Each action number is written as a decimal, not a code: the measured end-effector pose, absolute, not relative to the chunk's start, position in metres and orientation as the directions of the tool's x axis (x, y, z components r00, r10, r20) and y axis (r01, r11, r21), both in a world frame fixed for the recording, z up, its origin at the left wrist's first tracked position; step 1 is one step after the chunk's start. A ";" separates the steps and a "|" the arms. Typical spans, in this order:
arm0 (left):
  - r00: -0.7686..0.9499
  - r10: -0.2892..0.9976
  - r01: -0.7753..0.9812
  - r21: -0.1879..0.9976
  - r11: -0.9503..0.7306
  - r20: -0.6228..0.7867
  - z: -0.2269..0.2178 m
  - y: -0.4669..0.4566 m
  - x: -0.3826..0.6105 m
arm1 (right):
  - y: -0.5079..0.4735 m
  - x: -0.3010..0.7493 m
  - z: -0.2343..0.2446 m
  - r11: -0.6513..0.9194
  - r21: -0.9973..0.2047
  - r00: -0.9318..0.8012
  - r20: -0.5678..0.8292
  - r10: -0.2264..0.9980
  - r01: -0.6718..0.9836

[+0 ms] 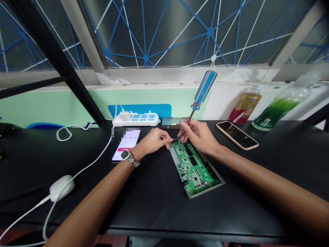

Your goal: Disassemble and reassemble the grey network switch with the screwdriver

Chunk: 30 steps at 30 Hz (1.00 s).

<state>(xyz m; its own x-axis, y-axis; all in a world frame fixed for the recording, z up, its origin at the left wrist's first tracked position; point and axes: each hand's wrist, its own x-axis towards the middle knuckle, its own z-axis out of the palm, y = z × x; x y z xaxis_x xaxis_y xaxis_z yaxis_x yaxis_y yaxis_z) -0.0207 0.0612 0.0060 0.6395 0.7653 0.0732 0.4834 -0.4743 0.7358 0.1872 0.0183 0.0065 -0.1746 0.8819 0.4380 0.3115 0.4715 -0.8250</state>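
Note:
A green circuit board (189,168) in a thin metal tray lies slanted on the black table. My right hand (199,135) grips a screwdriver (204,87) by its metal shaft, low down near the tip. Its blue and clear handle points up and to the right, above the hand. The tip meets the far left corner of the board, though the exact contact is too small to make out. My left hand (158,140) pinches at that same corner, thumb and index finger together on the tray's edge. A watch sits on the left wrist.
A lit phone (128,140) lies left of my left hand, and a second phone (236,134) lies to the right. Behind stand a power strip (145,119), a flat metal piece (171,122) and two bottles (246,104). A white charger (61,188) with cables lies left.

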 end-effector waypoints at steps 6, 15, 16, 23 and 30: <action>0.590 0.799 0.468 0.758 -0.454 0.114 0.000 0.052 -0.007 | 0.019 0.187 0.005 0.495 -0.773 -0.213 0.447 0.869 0.398; 0.613 0.752 0.517 0.596 -0.615 0.244 0.003 0.049 -0.009 | 0.021 0.186 0.005 0.488 -0.769 -0.244 0.423 0.873 0.414; 0.613 0.727 0.520 0.535 -0.665 0.309 0.004 0.049 -0.008 | 0.022 0.186 0.006 0.483 -0.775 -0.256 0.411 0.875 0.407; 0.567 0.764 0.224 0.835 -0.503 0.308 -0.009 0.047 0.007 | 0.030 0.190 0.014 0.594 -0.605 -0.410 0.430 0.804 0.530; 0.459 0.852 0.263 0.878 -0.400 0.251 -0.014 0.044 0.013 | 0.028 0.176 0.039 0.490 -0.816 0.031 0.523 0.852 0.307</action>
